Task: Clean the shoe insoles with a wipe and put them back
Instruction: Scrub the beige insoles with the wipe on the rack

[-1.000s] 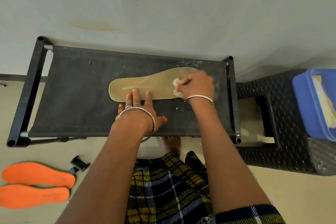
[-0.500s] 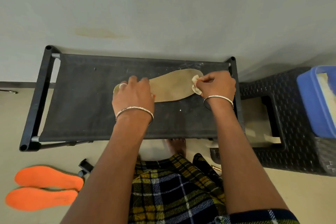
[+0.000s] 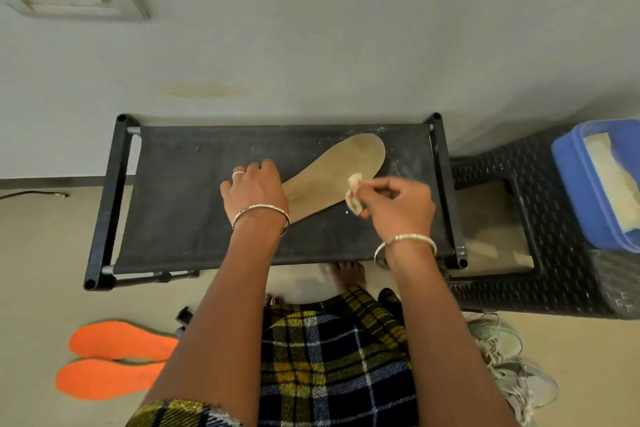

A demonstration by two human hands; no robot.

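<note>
- The tan insole (image 3: 341, 172) lies slantwise on the black fabric rack (image 3: 194, 215), toe end toward the far right corner. Its heel end is hidden under the left hand (image 3: 258, 194).
- The left hand's fingers curl round that heel end and hold it; the fingertips themselves are out of sight.
- The right hand (image 3: 401, 208) pinches a crumpled wipe (image 3: 354, 198) between thumb and fingers at the insole's near edge (whether the wipe touches the insole is hard to tell).
- Two orange insoles (image 3: 121, 340) lie side by side on the floor at the lower left, their right ends covered by the left forearm.
- A blue tub (image 3: 568, 184) on a dark woven stool (image 3: 571, 288) is cut off by the right edge; its pale contents are unclear.
- Pale shoes (image 3: 505, 350) are partly hidden behind the right arm.
</note>
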